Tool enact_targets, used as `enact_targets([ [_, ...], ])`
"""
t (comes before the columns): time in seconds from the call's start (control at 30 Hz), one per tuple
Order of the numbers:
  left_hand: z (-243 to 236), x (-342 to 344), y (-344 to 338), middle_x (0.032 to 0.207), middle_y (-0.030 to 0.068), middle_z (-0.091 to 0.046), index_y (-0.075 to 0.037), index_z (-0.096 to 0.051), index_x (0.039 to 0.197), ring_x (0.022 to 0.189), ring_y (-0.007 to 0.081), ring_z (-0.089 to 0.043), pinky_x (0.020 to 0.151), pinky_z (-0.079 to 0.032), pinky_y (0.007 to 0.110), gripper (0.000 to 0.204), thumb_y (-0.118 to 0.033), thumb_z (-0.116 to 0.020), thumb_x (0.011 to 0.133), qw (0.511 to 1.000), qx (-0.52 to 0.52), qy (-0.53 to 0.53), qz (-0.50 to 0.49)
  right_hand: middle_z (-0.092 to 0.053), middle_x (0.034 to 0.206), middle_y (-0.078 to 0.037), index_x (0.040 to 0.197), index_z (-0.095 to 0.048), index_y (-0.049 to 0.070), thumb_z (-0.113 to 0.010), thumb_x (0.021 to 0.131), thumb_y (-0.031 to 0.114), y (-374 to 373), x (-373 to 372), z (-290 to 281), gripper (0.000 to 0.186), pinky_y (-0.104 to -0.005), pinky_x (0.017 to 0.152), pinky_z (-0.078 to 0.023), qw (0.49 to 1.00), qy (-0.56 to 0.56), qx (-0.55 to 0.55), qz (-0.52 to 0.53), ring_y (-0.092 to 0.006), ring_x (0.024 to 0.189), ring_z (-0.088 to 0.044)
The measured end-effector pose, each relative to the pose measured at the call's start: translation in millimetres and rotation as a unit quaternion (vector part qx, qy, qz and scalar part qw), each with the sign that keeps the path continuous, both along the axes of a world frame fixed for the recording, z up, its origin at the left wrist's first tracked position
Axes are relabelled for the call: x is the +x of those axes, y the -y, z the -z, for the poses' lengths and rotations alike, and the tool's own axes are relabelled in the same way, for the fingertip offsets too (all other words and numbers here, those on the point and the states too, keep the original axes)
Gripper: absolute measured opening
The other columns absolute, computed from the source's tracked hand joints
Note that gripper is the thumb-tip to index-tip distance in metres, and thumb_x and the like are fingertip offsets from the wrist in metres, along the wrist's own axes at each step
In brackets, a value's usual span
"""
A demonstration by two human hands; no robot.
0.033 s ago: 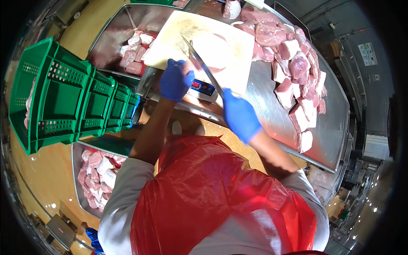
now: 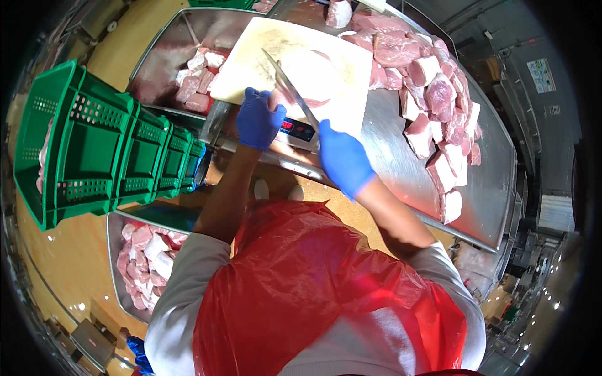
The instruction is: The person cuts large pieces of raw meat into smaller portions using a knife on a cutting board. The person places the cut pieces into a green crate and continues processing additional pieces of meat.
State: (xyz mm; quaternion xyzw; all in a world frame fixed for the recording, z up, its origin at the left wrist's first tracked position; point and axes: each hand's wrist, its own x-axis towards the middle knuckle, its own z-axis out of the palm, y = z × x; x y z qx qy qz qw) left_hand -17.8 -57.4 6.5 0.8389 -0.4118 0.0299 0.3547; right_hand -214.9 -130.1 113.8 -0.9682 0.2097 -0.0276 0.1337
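Note:
A pale piece of raw meat (image 2: 310, 72) lies on a cream cutting board (image 2: 241, 72). My left hand (image 2: 259, 119), in a blue glove, is curled at its near left end, with pink meat showing between thumb and fingers. In my right hand (image 2: 345, 160), also blue-gloved, is the handle of a long knife (image 2: 290, 88). The blade slants up and left across the left part of the meat; whether it has cut in, I cannot tell. Under the board's near edge sits a scale with a lit display (image 2: 295, 128), between my two hands.
A heap of raw meat chunks (image 2: 439, 100) covers the right side of the steel table (image 2: 389, 144). Left of the board, a metal tub (image 2: 153, 72) holds cut pieces. Stacked green crates (image 2: 88, 147) stand at the left, above another tub of meat (image 2: 147, 257).
My right hand has shifted a little left, bringing the knife with it. The left hand stays at the meat's near end.

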Motion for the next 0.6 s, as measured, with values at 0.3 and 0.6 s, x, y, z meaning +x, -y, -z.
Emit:
enact_targets([
  [0.3,7.8,6.4,-23.8,0.083,0.0167,-0.068,-0.005,-0.072,0.09,0.074,0.032,-0.066,0.068,-0.052,0.041,0.024,-0.027,-0.071,0.082,0.984,-0.12,-0.112,-0.066,-0.065,0.075,-0.029,0.109,-0.048,-0.002,-0.05,0.099,0.02,11.0,-68.2,23.6,0.024,-0.054,0.064,-0.053,0.99,-0.136,0.024,0.008,-0.0464,0.07,-0.066],
  [0.6,-206.5,161.1,-297.0,0.09,0.0158,-0.073,-0.001,-0.073,0.102,0.082,0.0262,-0.069,0.076,-0.055,0.035,0.024,-0.016,-0.072,0.083,0.856,-0.163,0.292,-0.394,-0.062,0.082,-0.027,0.096,-0.061,0.003,-0.063,0.098,0.019,62.0,-110.9,14.4,0.016,-0.0486,0.062,-0.048,0.995,0.076,0.025,0.063,-0.0476,0.077,-0.062],
])
